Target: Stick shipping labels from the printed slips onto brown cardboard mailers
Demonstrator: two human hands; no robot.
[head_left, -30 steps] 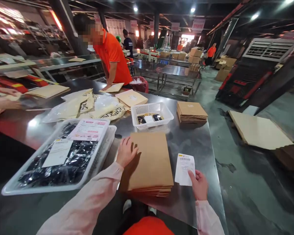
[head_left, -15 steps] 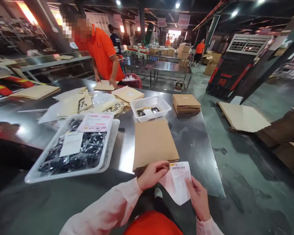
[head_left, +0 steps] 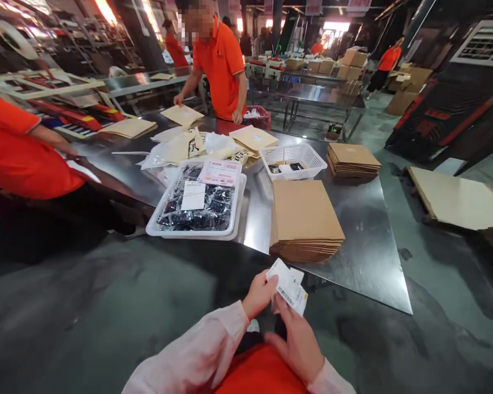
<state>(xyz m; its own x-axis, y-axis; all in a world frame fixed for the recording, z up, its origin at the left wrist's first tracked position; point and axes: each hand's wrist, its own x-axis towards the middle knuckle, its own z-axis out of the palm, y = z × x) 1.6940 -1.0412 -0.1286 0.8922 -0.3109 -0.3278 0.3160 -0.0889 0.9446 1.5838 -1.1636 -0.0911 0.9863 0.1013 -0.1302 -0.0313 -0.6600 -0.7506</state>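
A white printed paper slip with a barcode is folded over between my hands, just in front of the table edge. My left hand is closed, pinching the slip's left side. Against its lower edge press the fingers of my right hand, which is partly blurred; its thumb sits lower, apart from the paper. Beyond the slip lies a thick stack of brown cardboard mailers. Left of the stack, a white tray holds black items in clear plastic bags, with printed papers on top.
On the metal table stand a white perforated basket with small items and another stack of mailers. Plastic bags lie farther left. A co-worker in orange handles an envelope across the table; another person is at left.
The slip was spread out with its barcode at the top; now it is folded smaller. My right hand has come in towards my left. The view has turned left, bringing another person in.
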